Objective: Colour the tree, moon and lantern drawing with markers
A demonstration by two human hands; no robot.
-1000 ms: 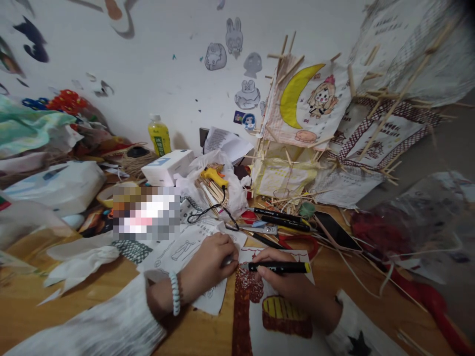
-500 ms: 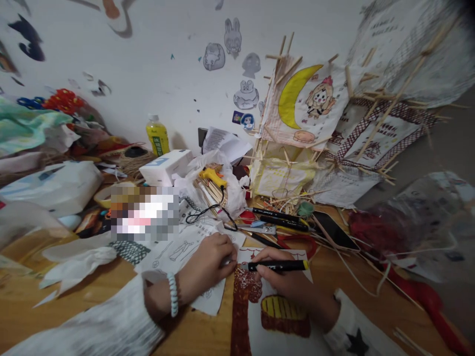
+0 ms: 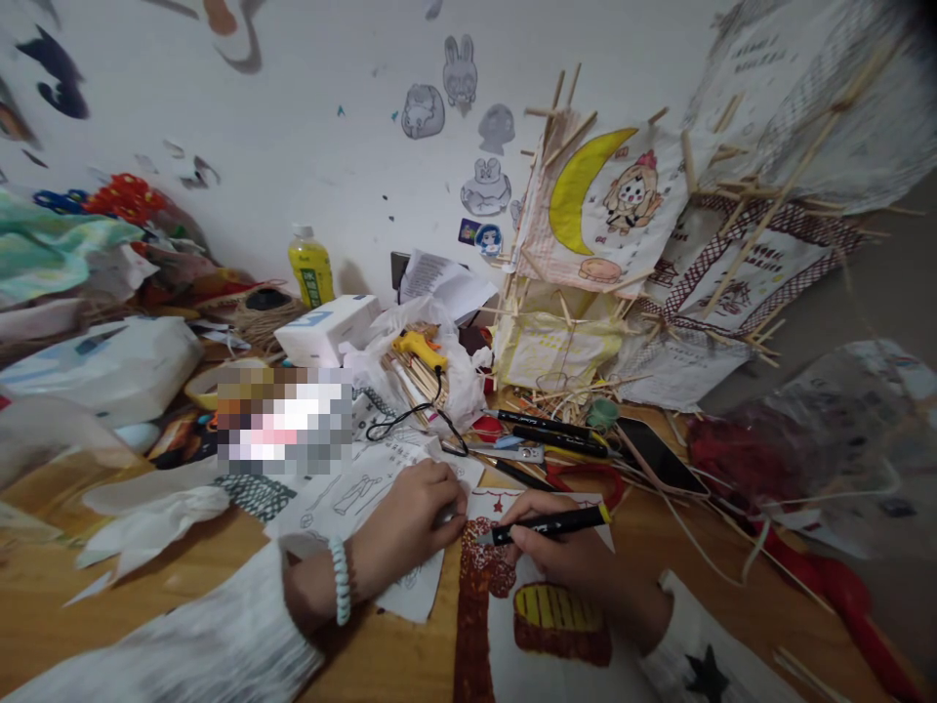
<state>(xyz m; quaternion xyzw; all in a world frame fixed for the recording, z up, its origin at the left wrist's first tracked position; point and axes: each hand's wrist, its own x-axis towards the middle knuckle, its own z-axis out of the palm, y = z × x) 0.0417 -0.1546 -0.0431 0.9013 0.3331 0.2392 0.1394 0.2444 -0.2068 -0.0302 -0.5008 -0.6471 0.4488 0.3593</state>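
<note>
My right hand [image 3: 560,566] grips a black marker [image 3: 575,521] with a yellow end. Its tip points left, at or just above a reddish-brown patterned patch on the drawing sheet [image 3: 512,674]; contact is hard to tell. Below that patch, the sheet carries a yellow rounded shape with dark stripes over a brown base. My left hand [image 3: 410,517], with a pale beaded bracelet [image 3: 341,581], lies curled at the sheet's left edge, over a line-art sheet [image 3: 410,591]. Whether its bent fingers hold anything is hidden.
Behind the sheet lie black markers [image 3: 560,441], red-handled scissors [image 3: 586,476] and a phone [image 3: 659,457]. A yellow glue gun [image 3: 421,349] rests on a plastic bag of sticks. Stick-framed paper lanterns [image 3: 607,215] stand at back right. Cloth and packets crowd the left.
The marker has tilted, its tip slightly lower and its yellow end higher. My right hand has shifted slightly with it. My left hand stays nearly in place.
</note>
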